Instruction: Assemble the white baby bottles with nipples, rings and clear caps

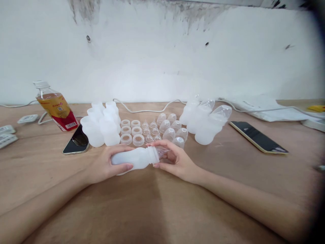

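A white baby bottle [138, 157] lies sideways between my hands, a little above the table. My left hand [108, 162] wraps round its body, thumb along the near side. With thumb and fingers my right hand [177, 161] grips the collar ring [153, 155] at the neck, and a clear nipple [161, 151] pokes out toward that palm. Just beyond are rows of collar rings [138, 140], several nipples [145, 124] and clear domed caps [169, 134]. Open bottle bodies [93, 130] stand to the left; capped bottles [205, 130] stand to the right.
A drink bottle [59, 110] and a dark phone [77, 141] are at the left, near white plug-like blocks [7, 135]. Another phone [258, 137] lies at the right, before a white plastic bag [264, 107]. A white cable [149, 111] runs along the wall [162, 57].
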Action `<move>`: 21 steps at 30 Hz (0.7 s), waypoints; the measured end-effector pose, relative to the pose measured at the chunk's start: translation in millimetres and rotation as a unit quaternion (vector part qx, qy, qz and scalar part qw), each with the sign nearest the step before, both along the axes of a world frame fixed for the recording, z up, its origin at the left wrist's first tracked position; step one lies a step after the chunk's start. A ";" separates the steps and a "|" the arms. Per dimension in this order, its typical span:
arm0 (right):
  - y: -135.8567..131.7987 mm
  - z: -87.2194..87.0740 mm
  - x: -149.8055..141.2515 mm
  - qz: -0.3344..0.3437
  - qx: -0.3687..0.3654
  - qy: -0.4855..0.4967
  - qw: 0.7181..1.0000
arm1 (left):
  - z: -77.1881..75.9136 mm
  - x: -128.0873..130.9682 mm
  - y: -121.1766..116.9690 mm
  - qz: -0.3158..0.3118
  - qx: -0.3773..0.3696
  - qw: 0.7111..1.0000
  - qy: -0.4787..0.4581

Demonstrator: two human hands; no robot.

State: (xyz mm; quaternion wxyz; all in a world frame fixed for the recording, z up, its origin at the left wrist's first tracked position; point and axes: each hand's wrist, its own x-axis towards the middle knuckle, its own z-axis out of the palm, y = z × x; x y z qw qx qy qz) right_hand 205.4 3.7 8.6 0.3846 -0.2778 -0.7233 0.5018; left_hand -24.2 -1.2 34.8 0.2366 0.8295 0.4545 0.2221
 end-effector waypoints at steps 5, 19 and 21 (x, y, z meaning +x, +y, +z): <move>1.3 0.5 1.2 -0.039 0.032 -0.031 0.998 | -1.3 -0.3 -1.1 -0.018 0.040 0.999 0.003; 2.3 2.1 -2.0 -0.096 -0.016 -0.051 0.994 | -15.8 -0.8 -2.2 -0.049 0.200 0.978 0.020; 3.1 1.5 -2.0 -0.094 -0.021 -0.051 0.994 | -16.6 -0.5 -2.4 -0.046 0.215 0.976 0.009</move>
